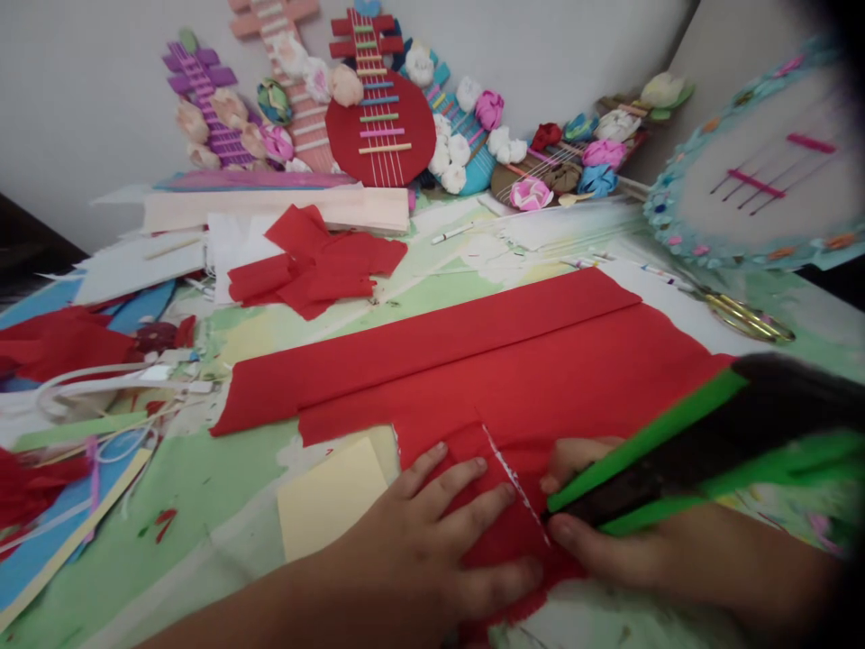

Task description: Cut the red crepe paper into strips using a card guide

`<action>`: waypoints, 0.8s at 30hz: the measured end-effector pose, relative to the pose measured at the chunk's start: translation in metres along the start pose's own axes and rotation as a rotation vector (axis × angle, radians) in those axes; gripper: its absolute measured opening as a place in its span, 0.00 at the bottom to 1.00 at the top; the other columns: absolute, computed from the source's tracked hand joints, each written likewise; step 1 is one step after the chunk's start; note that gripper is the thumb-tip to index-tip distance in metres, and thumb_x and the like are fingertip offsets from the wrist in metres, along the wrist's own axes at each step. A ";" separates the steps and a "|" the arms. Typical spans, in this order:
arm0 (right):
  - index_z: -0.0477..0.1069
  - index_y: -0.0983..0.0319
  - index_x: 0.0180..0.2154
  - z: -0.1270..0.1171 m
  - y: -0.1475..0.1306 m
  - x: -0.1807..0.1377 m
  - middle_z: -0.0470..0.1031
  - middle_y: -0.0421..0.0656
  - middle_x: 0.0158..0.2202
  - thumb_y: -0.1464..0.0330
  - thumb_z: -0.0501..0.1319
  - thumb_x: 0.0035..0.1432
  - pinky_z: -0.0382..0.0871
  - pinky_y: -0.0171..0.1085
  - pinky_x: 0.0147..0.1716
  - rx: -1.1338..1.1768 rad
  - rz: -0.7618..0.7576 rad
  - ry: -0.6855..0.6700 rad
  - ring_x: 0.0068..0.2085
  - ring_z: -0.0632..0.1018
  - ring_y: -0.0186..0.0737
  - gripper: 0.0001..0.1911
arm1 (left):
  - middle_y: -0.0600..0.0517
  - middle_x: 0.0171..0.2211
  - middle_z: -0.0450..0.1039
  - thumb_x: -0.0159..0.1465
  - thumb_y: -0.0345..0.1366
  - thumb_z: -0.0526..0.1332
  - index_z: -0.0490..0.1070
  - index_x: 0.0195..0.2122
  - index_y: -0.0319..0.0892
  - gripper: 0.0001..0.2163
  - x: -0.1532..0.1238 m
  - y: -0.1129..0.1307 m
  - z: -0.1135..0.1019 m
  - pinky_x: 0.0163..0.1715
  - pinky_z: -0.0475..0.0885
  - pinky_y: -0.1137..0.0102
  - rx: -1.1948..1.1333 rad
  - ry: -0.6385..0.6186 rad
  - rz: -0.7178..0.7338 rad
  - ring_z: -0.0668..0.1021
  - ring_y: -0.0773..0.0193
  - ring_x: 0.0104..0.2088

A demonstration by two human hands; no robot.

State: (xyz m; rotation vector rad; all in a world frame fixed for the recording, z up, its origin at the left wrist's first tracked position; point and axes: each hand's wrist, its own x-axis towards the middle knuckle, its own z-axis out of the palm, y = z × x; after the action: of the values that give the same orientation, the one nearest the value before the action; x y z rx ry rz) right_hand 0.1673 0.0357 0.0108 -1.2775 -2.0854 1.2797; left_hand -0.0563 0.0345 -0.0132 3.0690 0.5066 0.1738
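My left hand (pixel 432 532) lies flat with spread fingers on a large sheet of red crepe paper (pixel 514 370), pressing it to the table. My right hand (pixel 608 532) is closed round a green and black utility knife (pixel 676 469). The knife's tip meets the paper at the near end of a thin cut line (pixel 514 478), just right of my left fingers. A pale yellow card (pixel 331 496) sits beside the left hand, partly under the red sheet.
Crumpled red paper pieces (pixel 311 261) lie further back. Gold scissors (pixel 743 315) rest at the right. Paper guitar crafts with paper flowers (pixel 378 117) lean on the wall. A round blue-rimmed craft (pixel 757 180) stands at the right. Scraps and strips (pixel 87 397) clutter the left.
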 end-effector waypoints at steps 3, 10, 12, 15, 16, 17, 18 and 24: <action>0.60 0.61 0.26 -0.004 0.004 0.002 0.63 0.36 0.21 0.64 0.55 0.51 0.66 0.29 0.20 0.171 0.018 0.058 0.23 0.69 0.31 0.08 | 0.47 0.52 0.59 0.60 0.47 0.52 0.58 0.52 0.58 0.18 0.000 0.000 0.000 0.45 0.56 0.48 0.022 0.010 -0.003 0.64 0.47 0.48; 0.60 0.62 0.25 -0.012 0.005 0.005 0.61 0.37 0.22 0.60 0.56 0.51 0.65 0.29 0.21 0.225 0.050 -0.015 0.24 0.67 0.30 0.12 | 0.47 0.50 0.61 0.61 0.45 0.52 0.59 0.50 0.59 0.15 -0.001 0.002 0.002 0.44 0.57 0.49 0.072 0.064 -0.008 0.65 0.47 0.48; 0.60 0.62 0.25 -0.015 0.005 0.006 0.61 0.36 0.21 0.60 0.56 0.51 0.64 0.29 0.21 0.205 0.034 -0.016 0.23 0.66 0.30 0.12 | 0.47 0.51 0.60 0.61 0.46 0.52 0.59 0.51 0.59 0.16 -0.001 0.002 0.003 0.44 0.57 0.49 0.080 0.068 -0.008 0.64 0.47 0.49; 0.61 0.62 0.26 -0.017 0.007 0.005 0.62 0.36 0.22 0.61 0.56 0.51 0.63 0.29 0.21 0.195 0.013 -0.018 0.23 0.66 0.30 0.11 | 0.47 0.50 0.61 0.60 0.46 0.53 0.57 0.52 0.59 0.17 -0.001 0.002 0.002 0.45 0.57 0.50 0.085 0.067 -0.001 0.63 0.48 0.49; 0.62 0.62 0.26 -0.017 0.008 0.005 0.62 0.36 0.22 0.61 0.56 0.51 0.63 0.29 0.21 0.197 0.010 -0.018 0.23 0.66 0.30 0.11 | 0.48 0.50 0.61 0.60 0.46 0.53 0.57 0.52 0.59 0.17 -0.001 0.001 0.002 0.45 0.57 0.49 0.087 0.057 -0.001 0.63 0.48 0.49; 0.62 0.62 0.26 -0.018 0.008 0.004 0.62 0.37 0.22 0.61 0.56 0.51 0.63 0.29 0.21 0.201 0.008 -0.023 0.24 0.66 0.30 0.11 | 0.47 0.50 0.61 0.60 0.46 0.53 0.57 0.52 0.59 0.17 -0.001 0.001 0.001 0.44 0.57 0.49 0.088 0.041 0.001 0.63 0.48 0.49; 0.62 0.62 0.26 -0.018 0.008 0.004 0.62 0.37 0.22 0.60 0.56 0.51 0.63 0.29 0.22 0.209 0.008 -0.031 0.24 0.66 0.30 0.11 | 0.47 0.50 0.61 0.61 0.46 0.52 0.57 0.52 0.59 0.17 -0.001 0.001 0.000 0.44 0.57 0.49 0.087 0.025 0.002 0.63 0.48 0.49; 0.61 0.62 0.25 -0.022 0.011 0.004 0.62 0.37 0.22 0.59 0.56 0.51 0.63 0.29 0.22 0.265 0.004 -0.081 0.24 0.66 0.30 0.13 | 0.44 0.50 0.60 0.60 0.48 0.52 0.58 0.52 0.57 0.18 0.000 0.002 -0.003 0.43 0.58 0.48 0.080 0.020 0.016 0.63 0.46 0.49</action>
State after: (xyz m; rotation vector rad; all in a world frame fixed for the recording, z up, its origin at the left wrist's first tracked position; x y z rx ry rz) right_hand 0.1858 0.0522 0.0115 -1.1303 -1.8871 1.5729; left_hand -0.0561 0.0328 -0.0105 3.1528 0.5017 0.1897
